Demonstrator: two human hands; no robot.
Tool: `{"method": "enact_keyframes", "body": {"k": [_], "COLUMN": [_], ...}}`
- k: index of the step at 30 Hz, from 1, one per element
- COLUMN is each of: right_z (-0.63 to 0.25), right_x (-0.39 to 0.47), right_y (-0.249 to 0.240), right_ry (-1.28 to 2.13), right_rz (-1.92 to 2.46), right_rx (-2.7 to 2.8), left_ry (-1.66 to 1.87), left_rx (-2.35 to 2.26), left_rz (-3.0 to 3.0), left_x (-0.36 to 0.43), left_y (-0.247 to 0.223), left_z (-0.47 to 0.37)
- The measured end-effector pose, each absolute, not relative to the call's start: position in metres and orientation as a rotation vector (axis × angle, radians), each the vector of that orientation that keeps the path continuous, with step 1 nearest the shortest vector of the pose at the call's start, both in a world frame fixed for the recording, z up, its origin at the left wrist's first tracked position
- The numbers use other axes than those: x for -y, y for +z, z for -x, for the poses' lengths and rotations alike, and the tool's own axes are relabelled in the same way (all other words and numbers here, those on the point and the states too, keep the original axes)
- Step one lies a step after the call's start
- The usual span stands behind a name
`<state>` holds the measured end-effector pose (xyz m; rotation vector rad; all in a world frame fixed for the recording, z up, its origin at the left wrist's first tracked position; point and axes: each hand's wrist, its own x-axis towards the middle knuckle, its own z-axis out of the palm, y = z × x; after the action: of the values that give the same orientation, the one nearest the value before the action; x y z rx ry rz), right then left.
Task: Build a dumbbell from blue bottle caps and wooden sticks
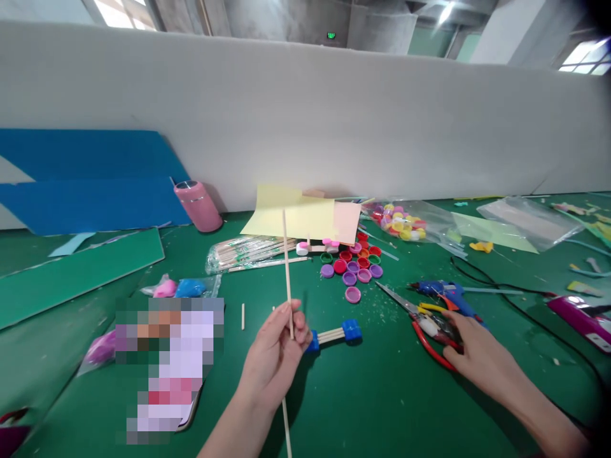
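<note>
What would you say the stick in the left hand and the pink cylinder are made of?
The stick in the left hand looks like bare wood: pale, matte, unpainted. The pink cylinder could be coated metal or plastic, its smooth side showing a soft sheen.

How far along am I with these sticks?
Several short sticks already sit joined between two blue pieces. Your left hand holds a long stick; your right hand is on the scissors. Probably left: more cutting and joining, since a short piece lies loose.
</note>
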<state>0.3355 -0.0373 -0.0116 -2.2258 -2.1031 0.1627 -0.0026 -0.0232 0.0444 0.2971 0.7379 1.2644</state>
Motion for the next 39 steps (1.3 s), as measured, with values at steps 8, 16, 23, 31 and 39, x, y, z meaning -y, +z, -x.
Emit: {"method": "enact_keyframes", "body": {"k": [8, 16, 23, 31, 39], "right_z": [-0.338, -0.318, -0.243, -0.212, -0.208], "right_x": [0.031, 0.054, 0.054, 0.058, 0.060], "right_y": [-0.010, 0.009, 0.043, 0.055, 0.048], "right_ry": [0.236, 0.702, 1.021, 1.068, 1.002], "right_rz": [2.287, 1.839, 1.728, 1.795, 1.710], "right_rx": [2.029, 1.905, 1.910, 2.011, 2.116], "left_ry": [1.243, 1.262, 1.301, 1.326, 1.281], "left_rx": [-0.704, -0.775, -0.876, -1.123, -1.246], "left_rz": [-0.338, -0.404, -0.481, -0.818, -1.120], "left_x": [0.023, 0.026, 0.028, 0.033, 0.036], "left_y": [0.044, 0.033, 0.032, 0.031, 0.034], "left_z": [-0.002, 0.001, 0.004, 0.006, 0.004]}}
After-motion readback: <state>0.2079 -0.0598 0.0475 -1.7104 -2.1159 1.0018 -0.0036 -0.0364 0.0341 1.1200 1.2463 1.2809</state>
